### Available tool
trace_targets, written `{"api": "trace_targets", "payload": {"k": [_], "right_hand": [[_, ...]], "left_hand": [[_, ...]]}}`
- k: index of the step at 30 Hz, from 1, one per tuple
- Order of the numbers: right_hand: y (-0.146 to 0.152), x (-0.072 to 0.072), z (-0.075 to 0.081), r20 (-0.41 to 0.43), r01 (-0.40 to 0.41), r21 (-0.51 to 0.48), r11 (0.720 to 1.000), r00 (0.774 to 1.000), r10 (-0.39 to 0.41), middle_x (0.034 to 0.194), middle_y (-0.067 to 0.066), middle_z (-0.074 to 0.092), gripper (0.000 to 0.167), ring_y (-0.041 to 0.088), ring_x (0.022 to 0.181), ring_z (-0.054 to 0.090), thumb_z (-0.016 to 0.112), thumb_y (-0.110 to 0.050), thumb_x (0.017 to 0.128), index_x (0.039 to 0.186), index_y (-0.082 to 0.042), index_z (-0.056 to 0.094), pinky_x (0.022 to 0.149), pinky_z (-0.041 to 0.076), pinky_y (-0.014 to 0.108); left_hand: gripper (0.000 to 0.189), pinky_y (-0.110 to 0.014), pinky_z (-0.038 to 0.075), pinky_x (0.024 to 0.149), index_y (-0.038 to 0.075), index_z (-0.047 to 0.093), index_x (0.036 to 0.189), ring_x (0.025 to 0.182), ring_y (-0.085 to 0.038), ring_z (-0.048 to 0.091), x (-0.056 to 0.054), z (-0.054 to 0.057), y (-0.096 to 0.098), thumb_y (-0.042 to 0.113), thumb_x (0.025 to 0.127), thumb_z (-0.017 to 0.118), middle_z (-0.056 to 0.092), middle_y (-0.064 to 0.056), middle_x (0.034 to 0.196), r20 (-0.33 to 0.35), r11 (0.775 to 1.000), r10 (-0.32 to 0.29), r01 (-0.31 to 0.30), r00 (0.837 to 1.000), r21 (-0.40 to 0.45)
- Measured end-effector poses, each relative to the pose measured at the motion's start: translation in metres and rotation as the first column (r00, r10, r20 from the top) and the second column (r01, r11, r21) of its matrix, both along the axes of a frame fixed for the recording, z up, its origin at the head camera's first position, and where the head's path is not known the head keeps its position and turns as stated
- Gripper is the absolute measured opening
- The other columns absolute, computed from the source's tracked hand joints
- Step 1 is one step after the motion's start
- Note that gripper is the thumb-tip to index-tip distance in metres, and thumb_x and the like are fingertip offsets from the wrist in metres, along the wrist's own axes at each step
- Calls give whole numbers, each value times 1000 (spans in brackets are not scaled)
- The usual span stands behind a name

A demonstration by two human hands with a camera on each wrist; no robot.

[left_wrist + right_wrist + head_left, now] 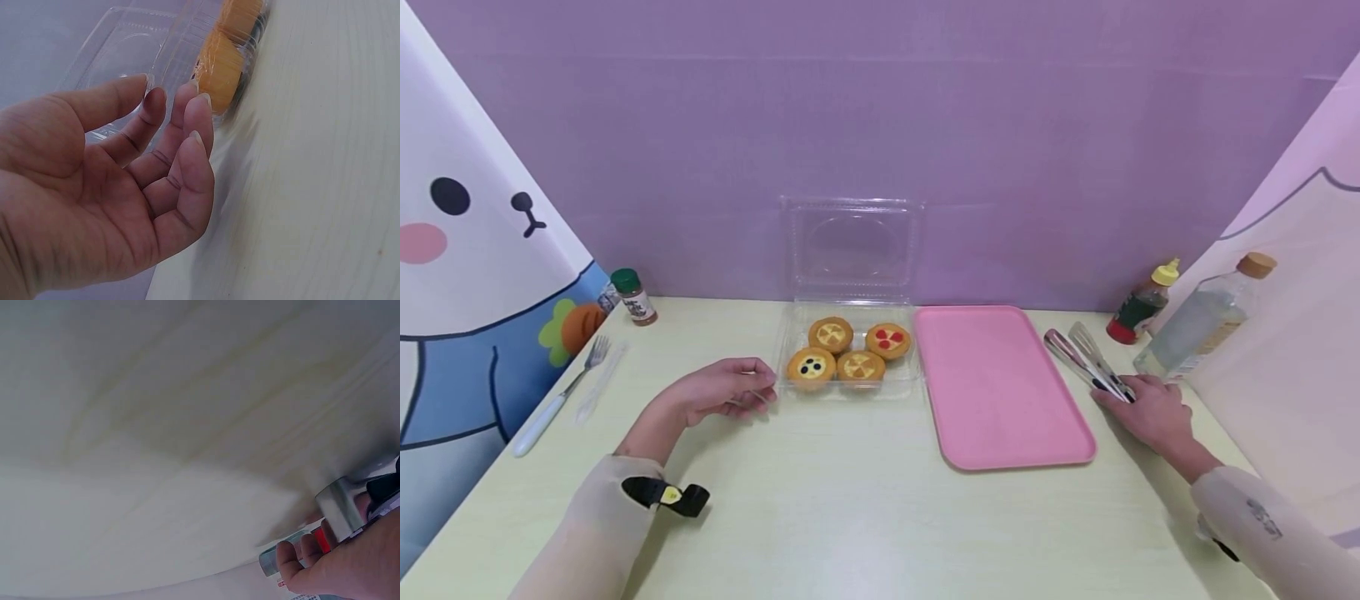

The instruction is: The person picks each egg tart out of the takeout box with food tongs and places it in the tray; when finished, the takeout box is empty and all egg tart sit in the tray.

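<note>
Gripping the metal tongs by one end, the right grip is on the far side of the pink tray on the counter. Loosely curved and narrow, the left grip hangs just beside the open clear container, which holds four tarts.

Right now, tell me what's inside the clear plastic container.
Four tarts sit in the clear plastic container: one red-topped, one dark-dotted, two yellow-patterned. Their undersides, and whatever lies directly beneath them, are hidden.
</note>
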State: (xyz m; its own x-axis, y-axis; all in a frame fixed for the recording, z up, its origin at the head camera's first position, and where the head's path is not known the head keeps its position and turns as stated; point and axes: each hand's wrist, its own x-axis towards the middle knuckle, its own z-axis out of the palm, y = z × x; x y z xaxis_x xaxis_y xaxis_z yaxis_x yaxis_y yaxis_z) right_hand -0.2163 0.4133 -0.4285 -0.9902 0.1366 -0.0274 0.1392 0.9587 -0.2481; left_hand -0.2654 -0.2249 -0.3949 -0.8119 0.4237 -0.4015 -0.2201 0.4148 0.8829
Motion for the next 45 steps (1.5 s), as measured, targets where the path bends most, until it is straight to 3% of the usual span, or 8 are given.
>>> {"api": "trace_targets", "payload": {"k": [8, 13, 20, 24, 29, 41, 45], "right_hand": [[2, -5, 10, -80, -16, 23, 1000, 997, 17, 125, 40, 50, 78, 56, 102, 44, 47, -63, 97, 136, 4, 48, 72, 42, 59], [0, -10, 23, -151, -40, 19, 999, 988, 42, 104, 32, 60, 71, 49, 87, 53, 51, -59, 98, 136, 1, 49, 63, 41, 49], [-13, -17, 40, -150, -93, -23, 995, 985, 88, 118, 36, 58, 76, 47, 90, 60, 54, -59, 97, 148, -4, 42, 61, 43, 41], [-26, -20, 47, -128, -102, -22, 995, 987, 98, 106, 30, 62, 82, 38, 81, 58, 55, -63, 94, 148, -3, 42, 56, 36, 33], [-46, -20, 56, -130, -124, -25, 992, 984, 119, 84, 18, 62, 77, 32, 72, 57, 60, -62, 92, 144, -7, 48, 53, 35, 32], [-83, -27, 68, -109, -204, -69, 977, 975, 196, 81, 15, 63, 75, 28, 75, 56, 65, -53, 93, 151, -11, 43, 61, 37, 33], [-93, -27, 73, -113, -214, -66, 975, 972, 205, 99, 17, 70, 76, 27, 83, 58, 65, -58, 91, 152, -16, 44, 66, 40, 33]], "left_hand": [[28, -33, 53, 79, 4, 56, 113, 93, -17, 66, 0, 0, -1, 30, 104, 55, 68, -5, 104, -6, 1000, 7, -7, 1000, -4], [31, -33, 53, 79, 3, 55, 115, 93, -17, 66, -1, 0, -3, 32, 103, 55, 68, -4, 104, -8, 1000, 4, -4, 1000, -8], [28, -33, 53, 79, 5, 56, 113, 92, -17, 66, 0, 0, -2, 31, 103, 55, 68, -3, 103, -7, 1000, 6, -6, 1000, -6], [28, -33, 53, 78, 4, 55, 113, 92, -17, 66, 0, 0, -2, 31, 103, 55, 68, -3, 102, -11, 1000, 0, 0, 1000, -4], [28, -33, 53, 78, 4, 55, 113, 91, -17, 66, 0, -2, -2, 30, 103, 55, 68, -3, 102, -12, 1000, -3, 3, 1000, 3], [27, -32, 53, 77, 4, 56, 112, 91, -17, 65, 0, -2, -2, 30, 103, 55, 68, -3, 102, -9, 1000, -3, 3, 1000, 9], [30, -32, 53, 77, 2, 55, 115, 91, -17, 66, -1, -2, -1, 29, 103, 55, 68, -4, 102, -12, 1000, -4, 4, 1000, 7]]}}
